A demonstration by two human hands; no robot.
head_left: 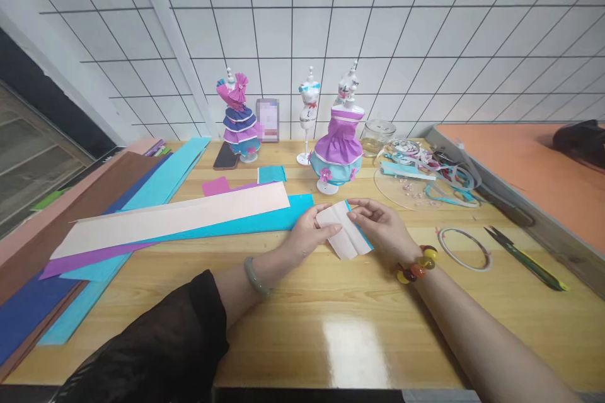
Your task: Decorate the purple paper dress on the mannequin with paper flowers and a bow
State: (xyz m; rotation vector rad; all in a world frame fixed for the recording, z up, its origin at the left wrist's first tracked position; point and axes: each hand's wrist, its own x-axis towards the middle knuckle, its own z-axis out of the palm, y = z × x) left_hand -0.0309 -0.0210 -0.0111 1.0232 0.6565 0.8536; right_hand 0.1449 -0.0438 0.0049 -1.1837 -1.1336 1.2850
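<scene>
Between my two hands is a small piece of white paper (343, 234) with a turquoise strip along its right edge and a crease down its middle. My left hand (312, 230) pinches its left side, thumb lying on top. At the upper right edge, my right hand (378, 221) grips the paper between thumb and fingers. Just behind stands a small dress form in a purple and turquoise paper dress (341, 141). To the left of my left hand lie a long cream paper strip (189, 217) and a turquoise paper strip (265, 217).
At the back stand a dressed form (239, 119), a bare white form (309, 107), a propped phone (268, 119) and a glass jar (377, 133). On the right are tangled ribbons (425, 160), a ring of white cord (466, 250) and green-handled snips (527, 258). Coloured paper strips (118, 182) spread leftward.
</scene>
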